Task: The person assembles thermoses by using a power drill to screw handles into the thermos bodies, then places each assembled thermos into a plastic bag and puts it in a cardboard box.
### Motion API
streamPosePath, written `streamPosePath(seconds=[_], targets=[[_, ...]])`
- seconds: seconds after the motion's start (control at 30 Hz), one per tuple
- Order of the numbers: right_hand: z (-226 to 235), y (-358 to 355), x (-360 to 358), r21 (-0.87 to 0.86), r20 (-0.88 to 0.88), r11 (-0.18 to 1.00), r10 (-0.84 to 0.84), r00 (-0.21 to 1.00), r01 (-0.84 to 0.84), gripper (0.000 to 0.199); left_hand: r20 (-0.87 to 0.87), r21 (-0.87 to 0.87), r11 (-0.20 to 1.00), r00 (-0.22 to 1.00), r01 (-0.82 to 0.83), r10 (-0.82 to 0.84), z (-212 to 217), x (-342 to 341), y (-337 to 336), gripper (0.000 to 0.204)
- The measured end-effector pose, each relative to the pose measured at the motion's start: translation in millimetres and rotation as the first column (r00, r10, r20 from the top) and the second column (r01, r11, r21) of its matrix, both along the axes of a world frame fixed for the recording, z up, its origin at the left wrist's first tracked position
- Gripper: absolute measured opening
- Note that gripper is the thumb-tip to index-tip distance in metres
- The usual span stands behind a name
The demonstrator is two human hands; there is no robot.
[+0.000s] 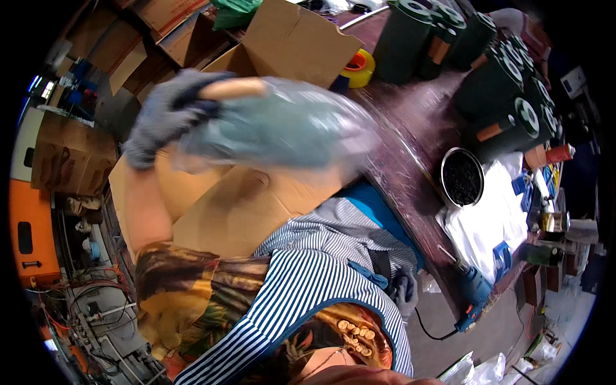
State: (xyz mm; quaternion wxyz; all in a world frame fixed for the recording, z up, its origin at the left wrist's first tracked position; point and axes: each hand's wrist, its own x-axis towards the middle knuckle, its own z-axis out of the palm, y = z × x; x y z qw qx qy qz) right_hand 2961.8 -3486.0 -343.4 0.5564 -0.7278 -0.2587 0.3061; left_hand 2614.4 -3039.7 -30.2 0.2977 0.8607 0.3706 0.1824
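My left hand [176,106], in a grey glove with one bare finger showing, is closed on one end of a clear plastic bag [301,125]. Inside the bag is a dark green, roughly cylindrical thing, smeared by motion. It lies sideways above an open cardboard box [237,208] in front of me. My right hand [404,289], in a dark grey glove, hangs low beside my striped apron, by the table's near edge. Its fingers are too hidden to read.
Several dark green cylinders [404,38] stand on the dark red table [410,109]. Also there are yellow tape [360,69], a bowl of small black pieces [462,178], white bags [484,221] and a corded blue power tool [476,289]. Another open carton [298,38] stands beyond.
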Motion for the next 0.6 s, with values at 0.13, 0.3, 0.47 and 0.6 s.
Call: streamPosePath(seconds=[0.13,0.3,0.47,0.6], targets=[[6.5,28.2,16.9,-0.120,0.114,0.993,0.030,0.993,-0.016,0.026,-0.393,0.684,0.724,0.796,-0.082,0.461,-25.0,-80.1,76.3,0.039],[27.2,41.5,14.2,-0.231,0.176,0.972,0.088,0.980,-0.046,0.029,-0.824,0.566,0.800,0.170,0.201,0.540,-156.5,-22.9,214.5,0.021],[47.0,50.1,9.8,-0.344,0.223,0.937,0.135,0.965,-0.052,0.031,-0.782,0.572,0.780,0.456,0.254,0.426,-345.6,-14.7,312.0,0.030],[63.3,64.9,13.2,-0.420,0.278,0.906,0.191,0.941,-0.060,0.031,-0.777,0.550,0.827,0.434,0.117,0.456,-348.9,5.1,311.9,0.037]])
